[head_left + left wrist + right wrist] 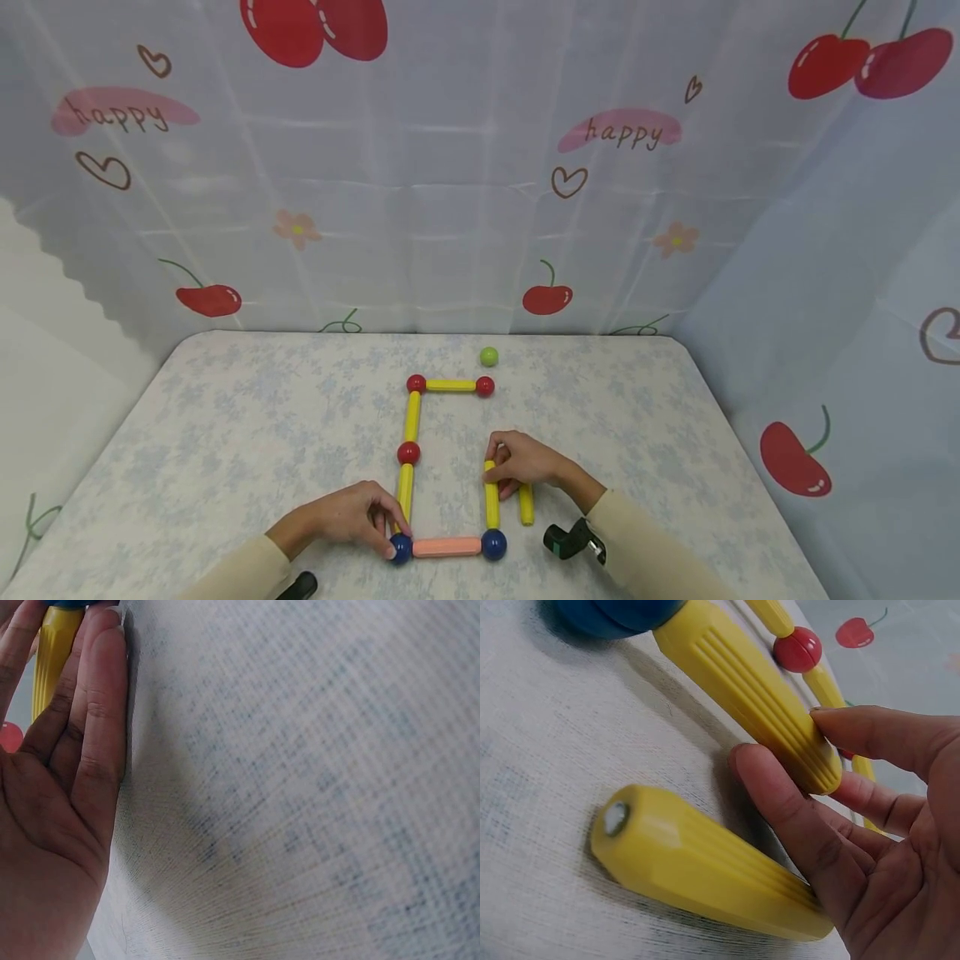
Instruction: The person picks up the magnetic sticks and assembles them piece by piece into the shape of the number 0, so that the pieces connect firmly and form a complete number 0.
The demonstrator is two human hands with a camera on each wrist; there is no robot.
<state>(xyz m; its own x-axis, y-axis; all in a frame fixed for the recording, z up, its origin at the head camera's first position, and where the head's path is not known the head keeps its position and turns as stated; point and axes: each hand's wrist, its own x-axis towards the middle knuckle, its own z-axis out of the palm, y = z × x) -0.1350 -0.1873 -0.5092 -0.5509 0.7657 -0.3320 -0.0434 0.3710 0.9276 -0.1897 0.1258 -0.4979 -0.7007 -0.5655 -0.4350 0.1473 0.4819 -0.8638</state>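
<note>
My left hand (352, 517) pinches a blue ball (401, 549) at the near left corner of a figure made of magnetic rods and balls. Between thumb and fingers, my right hand (528, 460) holds the far end of a yellow magnetic rod (492, 504). That rod's near end meets a second blue ball (493, 544). A pink rod (447, 547) joins the two blue balls. Up the left side run two yellow rods with a red ball (408, 452) between them. In the right wrist view, a loose yellow rod (712, 862) lies beside my fingers.
At the far side, a yellow rod (451, 385) links two red balls, one at the corner and one at its right end (485, 386). Behind them sits a green ball (489, 357). A printed curtain (450, 167) hangs behind the flowered tabletop (225, 433).
</note>
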